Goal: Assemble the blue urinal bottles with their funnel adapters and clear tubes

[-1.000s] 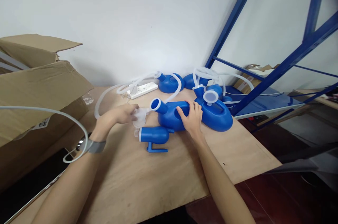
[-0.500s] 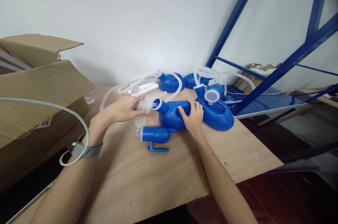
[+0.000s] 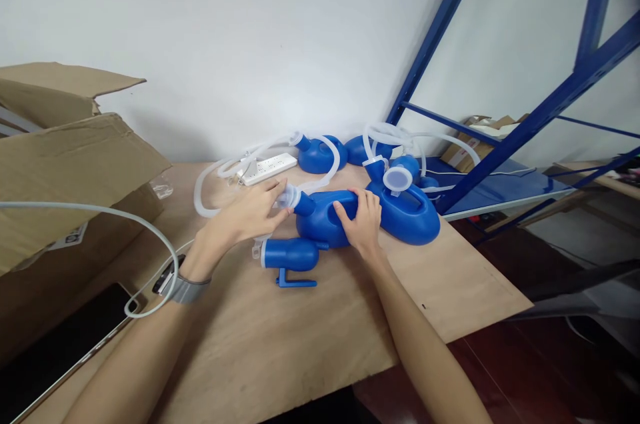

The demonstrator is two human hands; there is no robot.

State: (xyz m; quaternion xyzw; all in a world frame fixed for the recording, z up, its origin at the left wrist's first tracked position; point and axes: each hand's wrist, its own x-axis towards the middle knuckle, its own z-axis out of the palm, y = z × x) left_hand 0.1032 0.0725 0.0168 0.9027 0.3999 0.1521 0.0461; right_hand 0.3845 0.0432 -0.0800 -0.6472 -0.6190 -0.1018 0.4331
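Observation:
My right hand (image 3: 364, 223) wraps over the handle side of a blue plastic urinal bottle (image 3: 317, 227) that lies on the table, its neck pointing to the left. At that neck, my left hand (image 3: 247, 214) pinches a clear plastic cap (image 3: 288, 197), which sits against the mouth. The fingers partly hide the cap. Just in front lies a blue cup-shaped piece (image 3: 290, 255) with a translucent lid at its left end and a bracket-like handle below. Against the held bottle's right side rests another blue bottle (image 3: 413, 224) with a translucent round cap.
More blue bottles (image 3: 320, 156) with clear hoses (image 3: 203, 191) lie along the wall beside a white power strip (image 3: 270, 169). An open cardboard box (image 3: 75, 177) stands left, with a dark flat device (image 3: 65, 351) before it. A blue metal shelf (image 3: 440, 31) rises at right.
My left hand has brought the clear cap rightward onto the bottle's mouth, which was uncovered before. My right hand keeps its hold on the bottle.

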